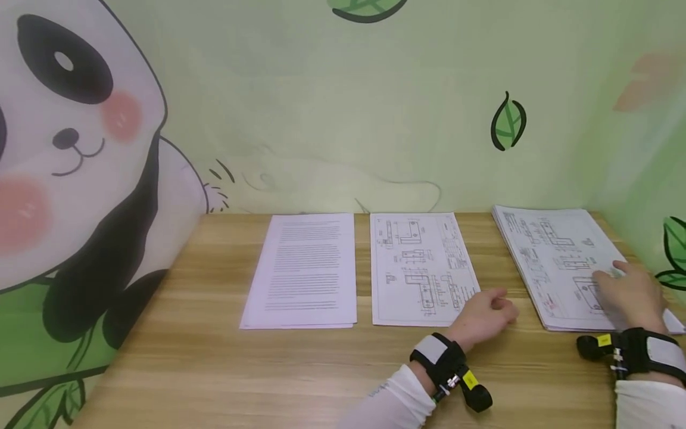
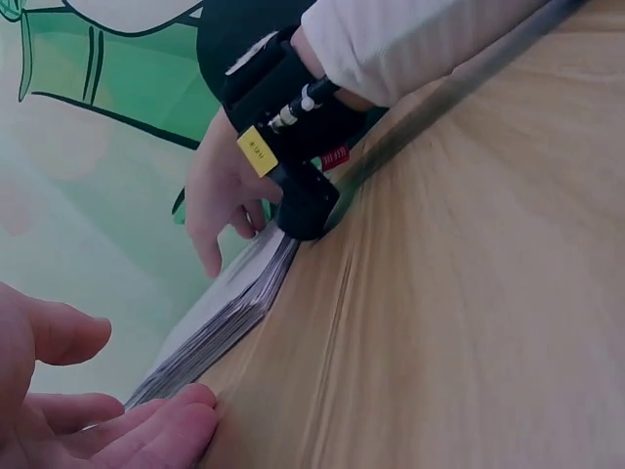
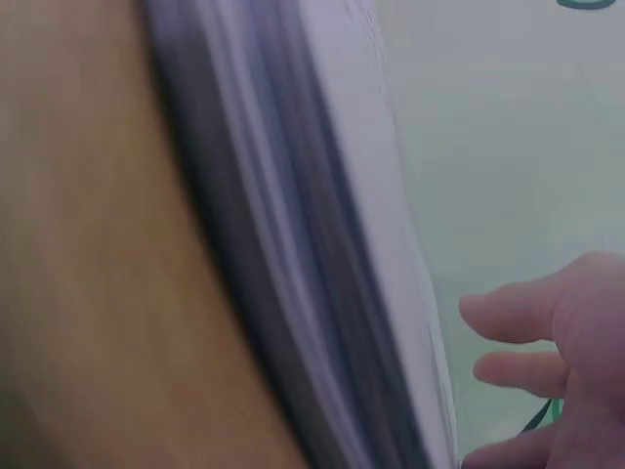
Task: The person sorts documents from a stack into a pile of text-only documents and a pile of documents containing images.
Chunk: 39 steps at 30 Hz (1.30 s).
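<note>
A thick stack of printed technical drawings (image 1: 563, 262) lies at the right of the table. Over its right part is my right hand (image 1: 632, 295), fingers loosely bent and gripping nothing; in the right wrist view the same hand (image 3: 586, 362) appears beside the blurred stack edge (image 3: 293, 234). A single-looking drawing sheet (image 1: 415, 268) lies mid-table. My left hand (image 1: 485, 313) is at that sheet's lower right corner, between it and the stack, with relaxed fingers and nothing held. The left wrist view shows the left hand's fingers (image 2: 146, 430) near the stack's side (image 2: 225, 327).
Text-printed pages (image 1: 305, 271) lie left of the drawing sheet, with another page edge showing beneath. The wooden table (image 1: 203, 357) meets a green wall (image 1: 332, 119) with a painted panda and leaves. Each wrist wears a black strap with a camera.
</note>
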{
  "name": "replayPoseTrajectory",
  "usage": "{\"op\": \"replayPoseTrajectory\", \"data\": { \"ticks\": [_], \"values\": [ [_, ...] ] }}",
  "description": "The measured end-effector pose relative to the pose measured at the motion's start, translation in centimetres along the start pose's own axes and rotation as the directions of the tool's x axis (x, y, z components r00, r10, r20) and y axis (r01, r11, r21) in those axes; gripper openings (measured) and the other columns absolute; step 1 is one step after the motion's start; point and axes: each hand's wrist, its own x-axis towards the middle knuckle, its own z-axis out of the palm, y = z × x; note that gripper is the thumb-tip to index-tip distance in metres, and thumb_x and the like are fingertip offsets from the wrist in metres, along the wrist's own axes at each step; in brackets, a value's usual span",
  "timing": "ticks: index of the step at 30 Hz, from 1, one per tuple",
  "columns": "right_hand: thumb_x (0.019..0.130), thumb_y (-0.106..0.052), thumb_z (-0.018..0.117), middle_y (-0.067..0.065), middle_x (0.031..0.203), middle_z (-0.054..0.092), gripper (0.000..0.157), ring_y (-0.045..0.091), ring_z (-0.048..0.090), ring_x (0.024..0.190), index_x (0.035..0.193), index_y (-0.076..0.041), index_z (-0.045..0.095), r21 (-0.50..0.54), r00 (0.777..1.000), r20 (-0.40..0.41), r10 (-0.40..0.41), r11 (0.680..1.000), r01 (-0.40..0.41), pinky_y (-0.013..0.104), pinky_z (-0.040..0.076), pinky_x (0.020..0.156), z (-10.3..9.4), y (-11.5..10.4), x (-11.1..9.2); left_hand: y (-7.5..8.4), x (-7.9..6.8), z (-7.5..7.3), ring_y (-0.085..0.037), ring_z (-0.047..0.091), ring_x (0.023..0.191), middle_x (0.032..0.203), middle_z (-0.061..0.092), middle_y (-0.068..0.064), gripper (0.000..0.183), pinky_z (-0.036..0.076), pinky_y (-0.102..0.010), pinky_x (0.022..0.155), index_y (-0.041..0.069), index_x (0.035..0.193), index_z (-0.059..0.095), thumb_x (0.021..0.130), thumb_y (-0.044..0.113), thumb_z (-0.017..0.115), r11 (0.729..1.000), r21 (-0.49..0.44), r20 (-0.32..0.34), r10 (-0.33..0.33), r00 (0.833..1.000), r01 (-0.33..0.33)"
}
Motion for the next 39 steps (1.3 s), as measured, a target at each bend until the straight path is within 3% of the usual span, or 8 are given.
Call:
{"op": "replayPoseTrajectory", "data": {
  "ticks": [3, 7, 15, 19, 25, 28, 34, 39],
  "values": [
    [0.094, -0.031, 0.038, 0.043, 0.143, 0.016, 0.068, 0.061, 0.016, 0.127, 0.143, 0.011, 0.015, 0.0, 1.0, 0.013, 0.009, 1.0, -0.009, 0.072, 0.016, 0.098, 0.1, 0.0, 0.1, -0.2, 0.1, 0.6, -0.008, 0.066, 0.078, 0.106, 0.068, 0.002, 0.051, 0.054, -0.022, 0.071, 0.011, 0.133, 0.05, 0.084, 0.021, 0.062, 0.992, -0.119, 0.025, -0.029, 0.999, 0.032],
    [0.094, -0.03, 0.039, 0.044, 0.142, 0.018, 0.068, 0.061, 0.017, 0.127, 0.141, 0.013, 0.018, -0.005, 0.999, 0.032, -0.023, 1.0, 0.023, 0.071, 0.018, 0.098, 0.4, -0.1, 0.2, -0.6, 0.3, 0.8, -0.011, 0.067, 0.089, 0.115, 0.066, -0.002, 0.055, 0.057, -0.024, 0.076, 0.009, 0.136, 0.046, 0.085, 0.017, 0.062, 0.968, -0.244, 0.072, -0.032, 0.997, 0.049],
    [0.091, -0.027, 0.041, 0.045, 0.136, 0.028, 0.064, 0.06, 0.025, 0.123, 0.137, 0.016, 0.027, -0.08, 0.998, 0.03, -0.063, 0.995, 0.065, 0.067, 0.028, 0.095, 0.8, -0.9, -0.2, -1.2, 0.7, 0.5, -0.014, 0.065, 0.101, 0.12, 0.064, -0.005, 0.056, 0.056, -0.029, 0.084, 0.005, 0.14, 0.039, 0.089, 0.016, 0.059, 0.941, -0.333, 0.157, -0.009, 0.988, 0.062],
    [0.092, -0.03, 0.039, 0.045, 0.135, 0.03, 0.064, 0.061, 0.029, 0.118, 0.136, 0.016, 0.03, -0.094, 0.993, 0.053, -0.104, 0.99, 0.108, 0.067, 0.031, 0.087, 0.8, -1.4, -0.5, -1.2, 0.6, 0.3, -0.019, 0.067, 0.097, 0.11, 0.069, -0.008, 0.052, 0.056, -0.031, 0.083, 0.004, 0.138, 0.041, 0.09, 0.017, 0.057, 0.932, -0.355, 0.138, -0.016, 0.99, 0.065],
    [0.094, -0.037, 0.038, 0.046, 0.132, 0.034, 0.065, 0.061, 0.033, 0.112, 0.134, 0.015, 0.036, -0.072, 0.984, 0.053, -0.169, 0.982, 0.173, 0.064, 0.033, 0.079, 0.9, -2.5, -1.1, -1.2, 0.5, 0.0, -0.031, 0.069, 0.089, 0.099, 0.071, -0.017, 0.025, 0.057, -0.042, 0.081, 0.008, 0.115, 0.056, 0.091, 0.014, 0.055, 0.877, -0.475, 0.076, -0.036, 0.996, 0.068],
    [0.094, -0.041, 0.038, 0.046, 0.131, 0.035, 0.067, 0.059, 0.036, 0.111, 0.132, 0.014, 0.04, -0.045, 0.981, 0.054, -0.189, 0.981, 0.191, 0.062, 0.034, 0.078, 1.0, -3.2, -1.4, -1.1, 0.5, -0.6, -0.029, 0.07, 0.086, 0.099, 0.071, -0.013, 0.023, 0.058, -0.043, 0.078, 0.011, 0.115, 0.055, 0.093, 0.015, 0.052, 0.868, -0.494, 0.025, -0.04, 0.999, 0.047],
    [0.093, -0.046, 0.039, 0.043, 0.126, 0.042, 0.069, 0.051, 0.045, 0.099, 0.13, 0.012, 0.044, -0.043, 0.968, 0.089, -0.236, 0.97, 0.24, 0.05, 0.038, 0.066, 1.1, -4.4, -1.9, -0.7, 0.5, -2.1, -0.02, 0.07, 0.081, 0.1, 0.07, -0.005, 0.027, 0.059, -0.041, 0.071, 0.017, 0.12, 0.05, 0.095, 0.01, 0.044, 0.892, -0.452, -0.068, -0.018, 0.998, -0.014],
    [0.093, -0.047, 0.039, 0.042, 0.126, 0.043, 0.071, 0.049, 0.046, 0.096, 0.132, 0.012, 0.042, -0.023, 0.967, 0.114, -0.227, 0.973, 0.231, 0.047, 0.038, 0.064, 1.3, -4.8, -2.0, -0.9, 0.5, -2.8, -0.019, 0.069, 0.08, 0.098, 0.067, -0.005, 0.03, 0.059, -0.04, 0.07, 0.015, 0.12, 0.048, 0.094, 0.002, 0.038, 0.9, -0.435, -0.088, -0.016, 0.996, -0.024]
  ]
}}
